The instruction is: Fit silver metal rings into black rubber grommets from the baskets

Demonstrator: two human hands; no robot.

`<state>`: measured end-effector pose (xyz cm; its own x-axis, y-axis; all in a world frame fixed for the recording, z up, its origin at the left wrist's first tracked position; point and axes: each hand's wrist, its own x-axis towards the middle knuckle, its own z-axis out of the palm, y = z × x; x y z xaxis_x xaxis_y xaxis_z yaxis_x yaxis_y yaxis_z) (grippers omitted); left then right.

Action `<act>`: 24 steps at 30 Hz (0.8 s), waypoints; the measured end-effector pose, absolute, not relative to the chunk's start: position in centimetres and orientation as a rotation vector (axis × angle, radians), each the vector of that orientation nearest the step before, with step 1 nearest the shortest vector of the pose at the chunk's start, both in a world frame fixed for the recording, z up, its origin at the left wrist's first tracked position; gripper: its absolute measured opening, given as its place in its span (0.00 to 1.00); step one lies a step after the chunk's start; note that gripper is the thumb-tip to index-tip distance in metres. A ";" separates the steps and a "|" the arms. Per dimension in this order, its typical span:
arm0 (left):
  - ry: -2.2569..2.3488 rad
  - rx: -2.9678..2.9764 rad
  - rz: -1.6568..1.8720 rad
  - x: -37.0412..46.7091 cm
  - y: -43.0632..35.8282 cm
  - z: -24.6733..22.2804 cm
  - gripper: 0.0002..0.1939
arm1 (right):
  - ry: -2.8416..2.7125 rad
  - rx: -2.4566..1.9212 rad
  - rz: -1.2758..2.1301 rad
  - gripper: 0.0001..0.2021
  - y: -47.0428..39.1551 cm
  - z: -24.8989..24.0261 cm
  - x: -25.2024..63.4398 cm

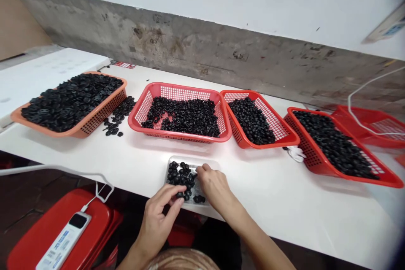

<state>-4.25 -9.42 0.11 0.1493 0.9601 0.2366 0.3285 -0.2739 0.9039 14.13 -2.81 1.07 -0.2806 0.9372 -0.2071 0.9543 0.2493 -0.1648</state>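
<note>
A shallow pale tray near the table's front edge carries a cluster of small round black parts. At its front left, my left hand has its thumb and forefinger closed round a black part. My right hand is over the tray's right side, fingers curled downward and pressed together; whatever is between the fingertips is hidden. Several more black parts lie by the tray's front edge, between the two hands.
Behind the tray stand a pink-red basket and a red basket, both holding black parts. An orange basket of flat black pieces is left, with loose pieces beside it. Another red basket is right. A power strip lies on a red stool.
</note>
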 end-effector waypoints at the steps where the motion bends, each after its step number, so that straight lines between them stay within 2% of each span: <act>1: 1.241 1.718 1.133 -4.3 -9.5 0.1 0.12 | 2.432 1.830 -0.400 0.10 -2.5 0.9 13.5; 13: 1.138 1.763 1.175 -4.4 -9.5 -0.4 0.14 | 2.416 1.776 -0.397 0.11 -2.2 1.7 14.7; 18: 1.101 1.798 1.151 -4.4 -9.5 -0.6 0.15 | 2.383 1.761 -0.341 0.16 -1.8 2.7 14.7; 24: 1.071 1.827 1.159 -4.4 -9.8 -0.9 0.16 | 2.278 1.693 -0.294 0.14 -1.4 2.1 14.1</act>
